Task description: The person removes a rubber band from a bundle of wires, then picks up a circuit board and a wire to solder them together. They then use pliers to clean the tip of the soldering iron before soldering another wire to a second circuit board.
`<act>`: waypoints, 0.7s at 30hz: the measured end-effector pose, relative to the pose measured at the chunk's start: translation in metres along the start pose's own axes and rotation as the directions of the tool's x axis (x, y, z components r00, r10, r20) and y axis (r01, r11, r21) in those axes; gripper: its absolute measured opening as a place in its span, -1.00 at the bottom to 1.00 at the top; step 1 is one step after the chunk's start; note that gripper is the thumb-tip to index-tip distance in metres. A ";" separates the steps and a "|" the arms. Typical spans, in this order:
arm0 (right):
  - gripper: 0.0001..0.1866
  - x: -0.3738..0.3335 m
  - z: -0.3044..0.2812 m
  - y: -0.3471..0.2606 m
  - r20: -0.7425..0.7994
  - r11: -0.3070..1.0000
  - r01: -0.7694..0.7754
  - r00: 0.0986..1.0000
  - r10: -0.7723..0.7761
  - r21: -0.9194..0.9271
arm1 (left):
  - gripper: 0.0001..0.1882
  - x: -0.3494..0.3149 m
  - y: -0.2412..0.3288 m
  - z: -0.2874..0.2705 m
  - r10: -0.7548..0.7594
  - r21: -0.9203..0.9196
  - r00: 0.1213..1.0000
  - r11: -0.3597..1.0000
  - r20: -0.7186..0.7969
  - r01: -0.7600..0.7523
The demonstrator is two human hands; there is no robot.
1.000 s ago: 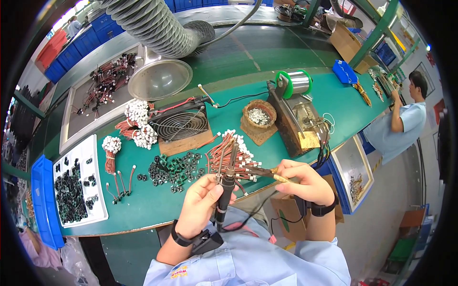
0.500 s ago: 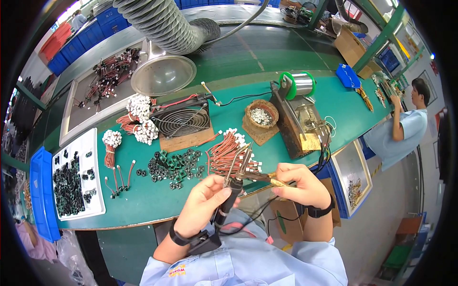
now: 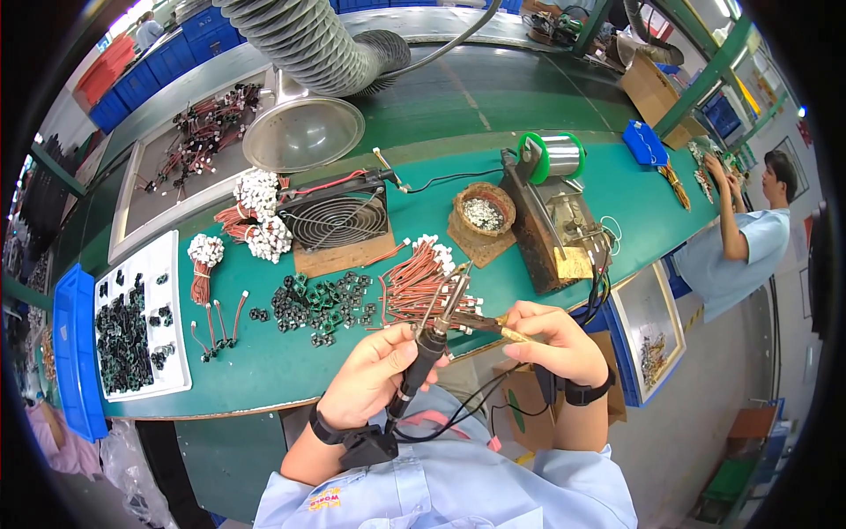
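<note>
My left hand [image 3: 377, 368] is closed around the black handle of a soldering iron [image 3: 425, 360], whose metal barrel slants up over the bench. A thin metal rod [image 3: 431, 302] runs beside the barrel, its lower end near my left thumb and fingertips. My right hand [image 3: 557, 342] is closed on the yellowish handles of what look like pliers [image 3: 480, 323]. Their dark jaws reach the iron near the top of its handle; whether they grip it is hard to see. Just beyond lies a heap of red-brown wire leads [image 3: 414, 286] with white connectors.
Small black-green parts [image 3: 322, 304] lie left of the leads, near a white tray [image 3: 181, 353]. Behind stand a fan [image 3: 339, 225], a round pot [image 3: 484, 214] of metal bits and a solder-spool stand [image 3: 551, 225]. A duct hood [image 3: 304, 132] hangs above. A co-worker [image 3: 736, 238] is at right.
The iron and the pliers' jaws have shifted slightly, with both hands keeping their hold. At the right, the co-worker's hands have risen.
</note>
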State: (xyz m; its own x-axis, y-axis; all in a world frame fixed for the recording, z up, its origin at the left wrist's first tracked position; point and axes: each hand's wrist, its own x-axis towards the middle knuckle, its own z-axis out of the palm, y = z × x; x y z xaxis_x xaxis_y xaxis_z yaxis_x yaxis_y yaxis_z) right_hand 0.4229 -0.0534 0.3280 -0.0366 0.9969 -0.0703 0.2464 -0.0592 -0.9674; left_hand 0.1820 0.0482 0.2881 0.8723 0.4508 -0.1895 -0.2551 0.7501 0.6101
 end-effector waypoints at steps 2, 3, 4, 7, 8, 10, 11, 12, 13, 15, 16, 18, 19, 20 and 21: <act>-0.85 0.002 -0.001 0.004 0.067 0.997 -0.008 0.998 0.002 0.080 | -0.73 0.003 -0.002 -0.005 -0.029 -0.054 0.998 0.998 0.051 0.032; -0.85 0.003 -0.002 0.005 0.068 0.997 -0.014 0.998 0.009 0.077 | -0.72 0.004 -0.004 -0.006 -0.048 -0.119 0.993 0.991 0.112 0.061; -0.85 0.004 -0.002 0.007 0.080 0.994 -0.007 0.997 -0.002 0.113 | -0.70 0.004 -0.005 -0.007 -0.055 -0.187 0.981 0.978 0.185 0.090; -0.85 0.006 -0.003 0.009 0.108 0.983 0.008 0.994 -0.028 0.182 | -0.64 0.005 -0.010 -0.006 -0.115 -0.158 0.988 0.979 0.105 0.131; -0.85 0.007 -0.003 0.009 0.115 0.984 0.015 0.993 -0.036 0.178 | -0.61 0.005 -0.010 -0.004 -0.146 -0.146 0.987 0.977 0.070 0.155; -0.85 0.007 -0.004 0.008 0.123 0.984 0.029 0.991 -0.051 0.174 | -0.64 0.005 -0.008 -0.001 -0.147 -0.161 0.986 0.974 0.076 0.157; -0.85 0.006 -0.004 0.006 0.122 0.984 0.028 0.991 -0.050 0.176 | -0.68 0.005 -0.006 0.001 -0.149 -0.174 0.985 0.971 0.083 0.162; -0.85 0.005 -0.004 0.004 0.113 0.992 0.029 0.993 -0.043 0.125 | -0.71 0.004 -0.005 0.003 -0.152 -0.187 0.984 0.968 0.091 0.167; -0.84 0.004 -0.004 0.001 0.103 0.997 0.029 0.994 -0.036 0.072 | -0.71 0.003 -0.004 0.006 -0.153 -0.186 0.984 0.968 0.091 0.168; -0.84 0.002 -0.003 -0.006 0.092 0.999 0.026 0.995 -0.028 0.021 | -0.80 0.000 -0.007 0.013 0.051 0.124 0.988 0.992 -0.148 -0.033; -0.83 0.000 -0.001 -0.009 0.037 0.996 0.033 0.999 -0.030 -0.085 | -0.83 -0.001 -0.010 0.017 0.197 0.285 0.955 0.950 -0.223 -0.129; -0.80 -0.003 0.005 -0.015 -0.073 0.956 0.029 0.996 -0.053 -0.292 | -0.86 0.002 -0.020 0.023 0.369 0.506 0.898 0.837 -0.241 -0.208; -0.80 -0.004 0.008 -0.017 -0.074 0.956 0.026 0.996 -0.050 -0.292 | -0.87 0.004 -0.024 0.025 0.547 0.695 0.814 0.663 -0.195 -0.279; -0.80 -0.006 0.010 -0.019 -0.100 0.934 0.045 0.991 -0.086 -0.356 | -0.87 0.007 -0.027 0.026 0.694 0.845 0.713 0.437 -0.099 -0.308; -0.80 -0.007 0.011 -0.019 -0.124 0.906 0.061 0.985 -0.123 -0.419 | -0.87 0.009 -0.028 0.024 0.692 0.841 0.715 0.443 -0.100 -0.311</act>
State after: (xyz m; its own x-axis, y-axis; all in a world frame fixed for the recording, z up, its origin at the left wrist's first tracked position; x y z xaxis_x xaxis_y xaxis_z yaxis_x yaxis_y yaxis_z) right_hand 0.4076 -0.0595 0.3446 0.0535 0.9953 0.0803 0.6264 0.0291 -0.7789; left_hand 0.2068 0.0193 0.2883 0.4050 0.8899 0.2100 -0.0340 -0.2148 0.9761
